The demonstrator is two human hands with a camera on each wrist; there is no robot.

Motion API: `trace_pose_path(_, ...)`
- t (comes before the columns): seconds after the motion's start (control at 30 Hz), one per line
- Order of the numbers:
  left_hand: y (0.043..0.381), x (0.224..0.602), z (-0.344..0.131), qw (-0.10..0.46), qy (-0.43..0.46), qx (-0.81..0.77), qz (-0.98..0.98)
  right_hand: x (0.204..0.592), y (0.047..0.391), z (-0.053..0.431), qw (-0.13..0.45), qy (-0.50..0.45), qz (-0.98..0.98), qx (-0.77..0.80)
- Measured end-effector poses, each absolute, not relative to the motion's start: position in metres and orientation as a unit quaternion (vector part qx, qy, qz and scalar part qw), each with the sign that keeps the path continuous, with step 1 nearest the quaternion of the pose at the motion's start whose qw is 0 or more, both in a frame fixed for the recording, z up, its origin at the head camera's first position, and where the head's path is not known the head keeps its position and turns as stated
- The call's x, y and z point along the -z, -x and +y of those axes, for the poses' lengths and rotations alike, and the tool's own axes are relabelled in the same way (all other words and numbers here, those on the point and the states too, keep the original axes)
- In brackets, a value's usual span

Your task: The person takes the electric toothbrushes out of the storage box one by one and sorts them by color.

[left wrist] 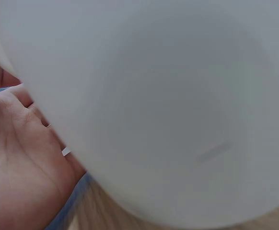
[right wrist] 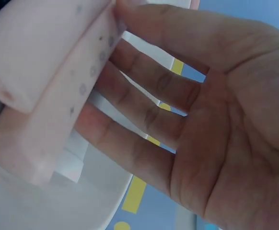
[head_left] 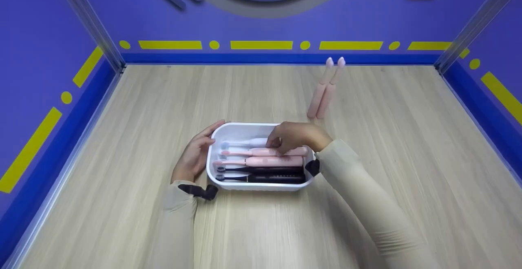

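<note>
A white plastic bin (head_left: 261, 186) sits on the table with several electric toothbrushes lying side by side in it. Nearest the front are two black toothbrushes (head_left: 281, 178); behind them come two pink toothbrushes (head_left: 277, 162) and a white toothbrush (head_left: 244, 143) at the back. My left hand (head_left: 193, 155) holds the bin's left end, fingers along the outside of its wall (left wrist: 144, 120). Reaching in from the right, my right hand (head_left: 295, 135) grips the rear pink toothbrush (right wrist: 77, 91) by its handle, thumb and fingertips at its sides. The hand covers part of the white toothbrush's handle.
Two more pink toothbrushes (head_left: 322, 98) lie next to each other on the wooden table (head_left: 261, 228), behind and right of the bin, heads toward the back. Blue-purple panels (head_left: 261, 28) with yellow dashes wall the table at the back and both sides.
</note>
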State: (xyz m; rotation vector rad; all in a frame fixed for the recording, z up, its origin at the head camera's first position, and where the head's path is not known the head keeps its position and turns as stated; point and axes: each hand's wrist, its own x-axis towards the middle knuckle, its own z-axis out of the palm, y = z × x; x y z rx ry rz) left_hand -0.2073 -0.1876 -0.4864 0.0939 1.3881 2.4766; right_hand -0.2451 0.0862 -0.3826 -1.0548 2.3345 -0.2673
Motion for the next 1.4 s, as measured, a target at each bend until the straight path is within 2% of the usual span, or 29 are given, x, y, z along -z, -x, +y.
trace_pose_path(0.63, 0.2068, 0.4863, -0.1878, 0.149, -0.031, -0.866, 0.477, 0.381, 0.2395, 0.0812, 0.268, 0.394, 0.875, 0.081)
trace_pose_path(1.07, 0.2079, 0.4861, -0.1879, 0.155, -0.025, -0.861, 0.484, 0.3845, 0.2425, 0.0837, 0.286, 0.415, 0.856, 0.112)
trace_pose_path(1.4, 0.2073, 0.4864, -0.188, 0.148, -0.032, -0.858, 0.49, 0.3822, 0.2417, 0.0872, 0.289, 0.379, 0.872, 0.109)
